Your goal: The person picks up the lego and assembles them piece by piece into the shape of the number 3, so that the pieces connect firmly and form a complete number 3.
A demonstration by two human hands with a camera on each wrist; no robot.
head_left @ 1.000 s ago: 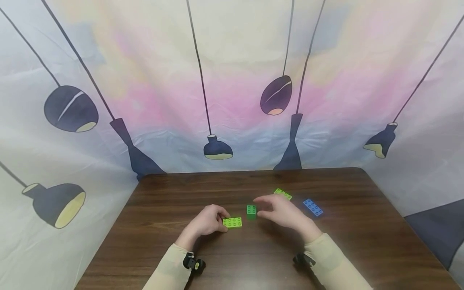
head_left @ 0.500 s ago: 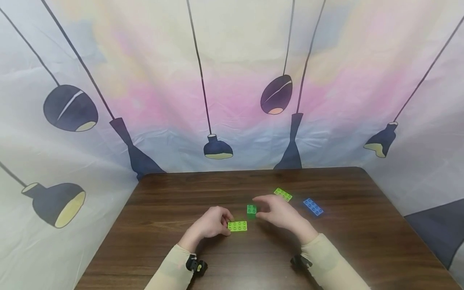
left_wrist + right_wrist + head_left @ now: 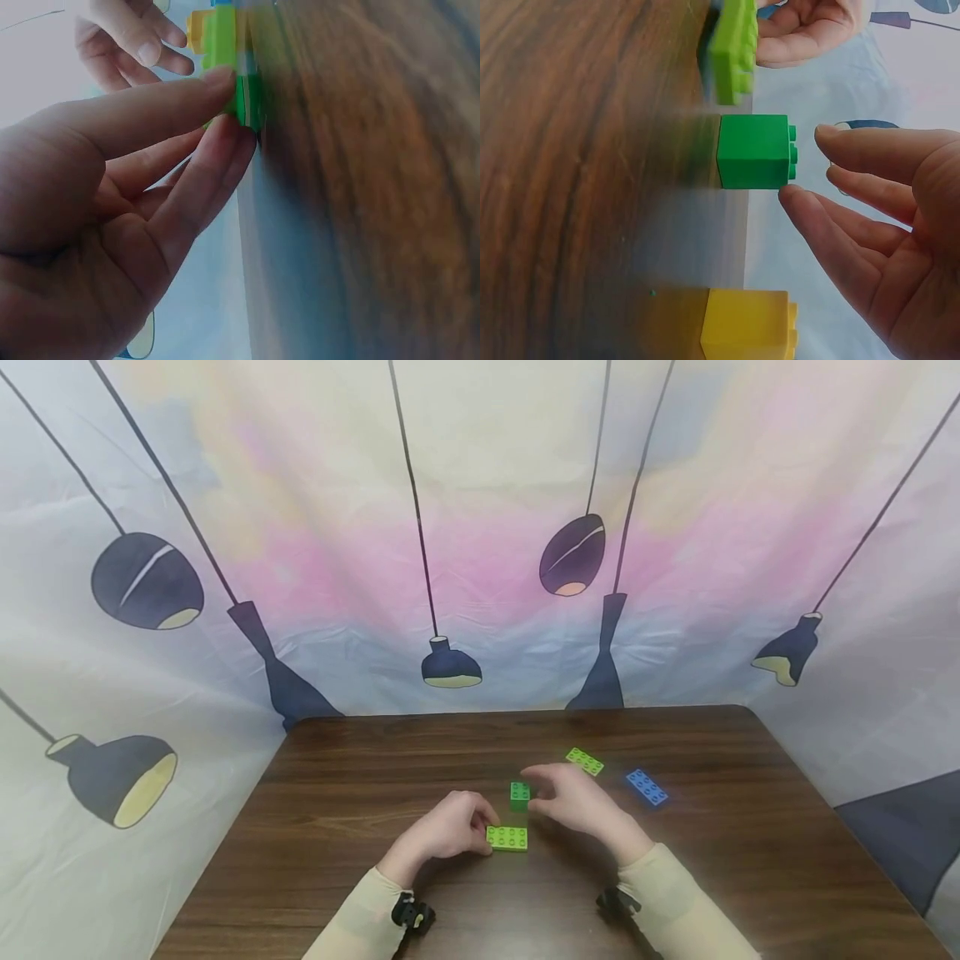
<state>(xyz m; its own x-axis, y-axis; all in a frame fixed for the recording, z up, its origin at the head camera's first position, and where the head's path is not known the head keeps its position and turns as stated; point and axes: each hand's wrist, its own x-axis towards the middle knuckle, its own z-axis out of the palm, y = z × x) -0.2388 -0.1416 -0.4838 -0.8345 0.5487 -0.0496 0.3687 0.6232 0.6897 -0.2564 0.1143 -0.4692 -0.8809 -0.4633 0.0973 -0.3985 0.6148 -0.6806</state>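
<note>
My left hand (image 3: 452, 827) pinches the left end of a lime-green toy building brick (image 3: 507, 838), which has two rows of studs. In the right wrist view this lime brick (image 3: 733, 52) leans a little beside the darker green one; whether it touches the table I cannot tell. The darker green brick (image 3: 520, 796) stands upright, studs up, just behind it. My right hand (image 3: 577, 797) hovers at the green brick's right side, thumb and fingers parted around nothing. In the right wrist view a fingertip (image 3: 789, 193) lies close to the green brick's top corner (image 3: 754, 151); contact is unclear.
Beyond my right hand lies another lime brick (image 3: 585, 761), with a blue brick (image 3: 647, 787) to its right. A yellow brick (image 3: 746, 324) shows in the right wrist view. All rest on a dark wooden table (image 3: 337, 777) before a printed cloth backdrop (image 3: 495, 527).
My left hand has moved to the right and slightly nearer with the lime brick, which now sits in front of the green brick. The right hand has barely shifted.
</note>
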